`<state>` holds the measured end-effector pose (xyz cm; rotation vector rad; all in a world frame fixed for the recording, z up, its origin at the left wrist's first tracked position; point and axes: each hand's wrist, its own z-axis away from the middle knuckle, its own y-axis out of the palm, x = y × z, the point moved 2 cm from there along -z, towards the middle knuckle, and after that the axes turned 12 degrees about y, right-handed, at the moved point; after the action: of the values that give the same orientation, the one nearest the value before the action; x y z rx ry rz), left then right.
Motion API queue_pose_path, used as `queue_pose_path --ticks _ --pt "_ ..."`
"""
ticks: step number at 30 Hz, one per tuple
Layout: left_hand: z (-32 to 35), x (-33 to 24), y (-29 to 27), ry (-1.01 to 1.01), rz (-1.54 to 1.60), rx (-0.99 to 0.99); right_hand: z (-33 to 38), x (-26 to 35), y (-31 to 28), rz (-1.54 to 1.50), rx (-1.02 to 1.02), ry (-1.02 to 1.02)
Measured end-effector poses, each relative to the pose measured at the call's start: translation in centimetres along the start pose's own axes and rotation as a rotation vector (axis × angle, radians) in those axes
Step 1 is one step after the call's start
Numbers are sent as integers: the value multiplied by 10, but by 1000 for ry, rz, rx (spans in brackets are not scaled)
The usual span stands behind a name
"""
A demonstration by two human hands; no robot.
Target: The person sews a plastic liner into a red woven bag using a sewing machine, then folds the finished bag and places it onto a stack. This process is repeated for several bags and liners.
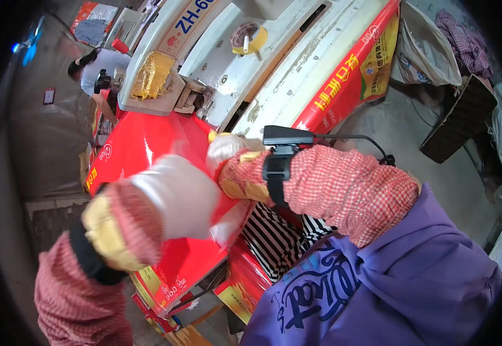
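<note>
A large glossy red printed plastic sheet (147,138) lies under my hands, in front of a white machine (216,63) that looks like an industrial sewing machine. My left hand (179,196), in a white glove, is over the red sheet and smeared by motion, so its fingers do not show. Close to the machine's near edge, my right hand (226,149) is in a white glove with yellow at the fingertips. It is at the sheet's edge; its grip is mostly hidden by my wrist and sleeve. Both forearms wear red checked sleeve covers with dark wrist straps.
A yellow tape roll (249,39) rests on the machine. More red and yellow printed sheet (349,75) hangs along its right side. White sacks (427,49) and a dark board (460,120) stand at the right. Another person (98,66) is at the far left.
</note>
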<state>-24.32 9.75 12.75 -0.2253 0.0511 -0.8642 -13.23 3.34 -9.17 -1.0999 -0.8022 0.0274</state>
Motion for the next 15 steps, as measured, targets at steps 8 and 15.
queue_pose_path --ticks 8,15 --pt "5 -72 17 102 -70 72 70 0 -72 247 -59 39" --pt "-33 3 2 -132 -255 -85 -36 4 -14 -203 382 -610"
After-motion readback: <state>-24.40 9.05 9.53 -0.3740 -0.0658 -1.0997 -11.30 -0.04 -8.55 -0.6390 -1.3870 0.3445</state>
